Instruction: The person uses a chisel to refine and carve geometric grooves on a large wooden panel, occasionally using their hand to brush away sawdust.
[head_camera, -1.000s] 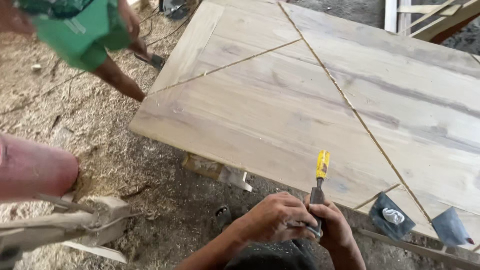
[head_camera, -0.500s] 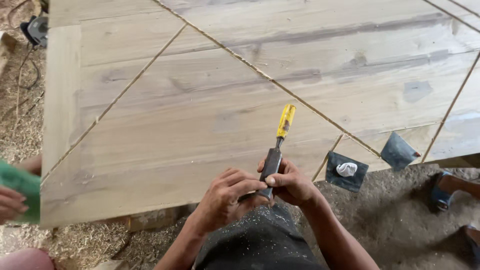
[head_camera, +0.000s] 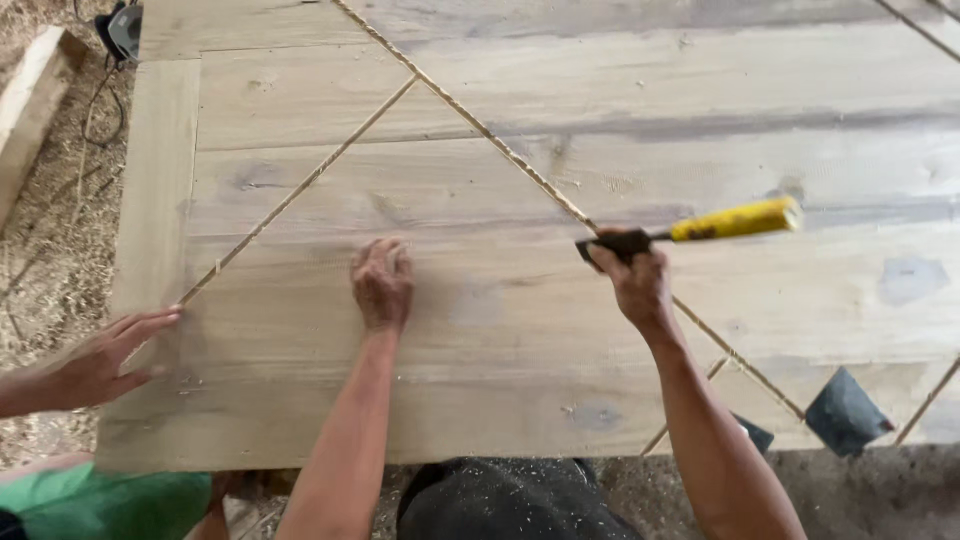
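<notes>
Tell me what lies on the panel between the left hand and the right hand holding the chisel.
In the head view, only bare wooden panel lies between the left hand and the right hand gripping the yellow-handled chisel; the diagonal groove runs just above that stretch.

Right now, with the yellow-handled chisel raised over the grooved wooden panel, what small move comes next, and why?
Probably lower the yellow-handled chisel so its tip meets the diagonal groove. The right hand holds it level, just above that line, while the left hand lies flat on the pale wooden panel, steadying it.
</notes>
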